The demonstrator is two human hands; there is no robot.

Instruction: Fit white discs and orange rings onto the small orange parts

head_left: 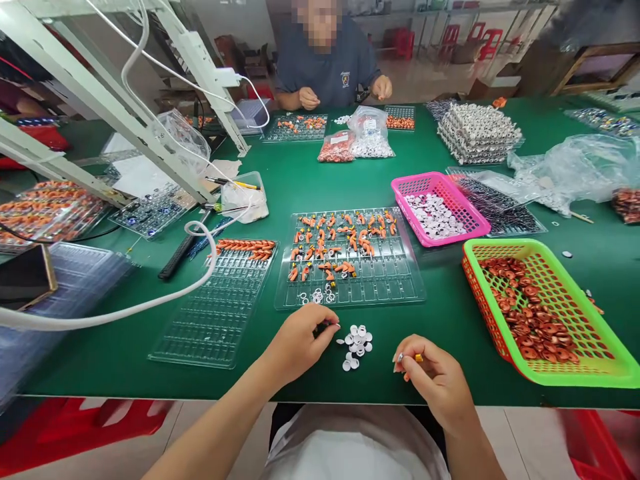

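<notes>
My left hand (303, 343) is closed in a pinch just left of a small pile of white discs (358, 340). A thin pale edge shows at its fingertips, too small to name. To the right of the pile, my right hand (437, 377) pinches a small orange-and-yellow part (419, 358), mostly covered by the fingers. Beyond both hands lies a clear plastic tray (390, 283) with rows of orange curved pieces (353, 240), some with yellow ends. Several white rings (317, 295) rest at the tray's near left corner.
A pink basket (477, 223) holds white discs; a green basket (607, 363) holds reddish-brown discs. Another clear tray (200, 320) carries orange pieces at its far end. A white cable (150, 303) loops in from the left. Across the table sits another person (325, 67).
</notes>
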